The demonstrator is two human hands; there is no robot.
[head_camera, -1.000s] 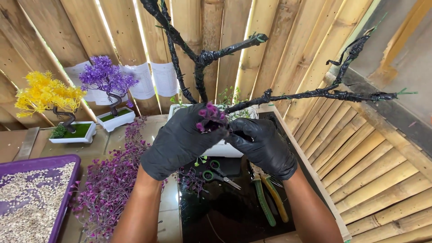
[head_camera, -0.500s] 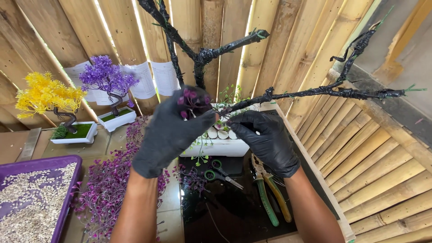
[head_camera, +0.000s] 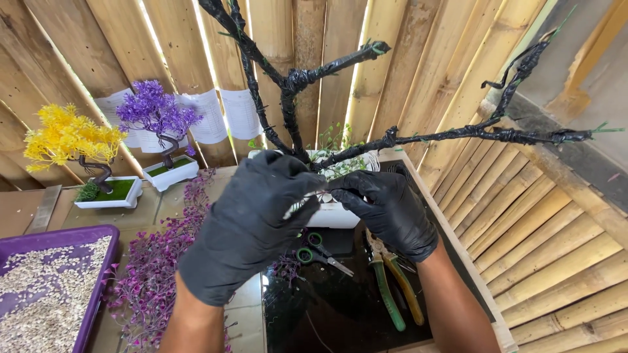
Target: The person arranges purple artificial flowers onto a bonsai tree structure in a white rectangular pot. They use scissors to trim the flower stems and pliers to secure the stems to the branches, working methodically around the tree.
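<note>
My left hand (head_camera: 252, 225) and right hand (head_camera: 389, 209), both in black gloves, meet fingertip to fingertip in front of a bare artificial tree (head_camera: 291, 111) wrapped in black tape. Both pinch a thin pale stem (head_camera: 302, 202) that runs across my left fingers. The tree stands in a white pot (head_camera: 337, 214) just behind my hands. One long branch (head_camera: 471, 134) reaches right, and another (head_camera: 347, 60) points up and right. No purple sprig shows in my left hand.
A pile of purple plastic foliage (head_camera: 154, 265) lies left of my left arm, by a purple tray of gravel (head_camera: 46, 294). Green-handled scissors (head_camera: 314, 253) and pliers (head_camera: 392, 291) rest on a black tabletop (head_camera: 327, 314). Yellow (head_camera: 72, 140) and purple (head_camera: 157, 114) mini trees stand by the bamboo wall.
My left hand, which had lifted a purple sprig up to the branch fork, has come back down to meet my right hand. The sprig is out of sight.
</note>
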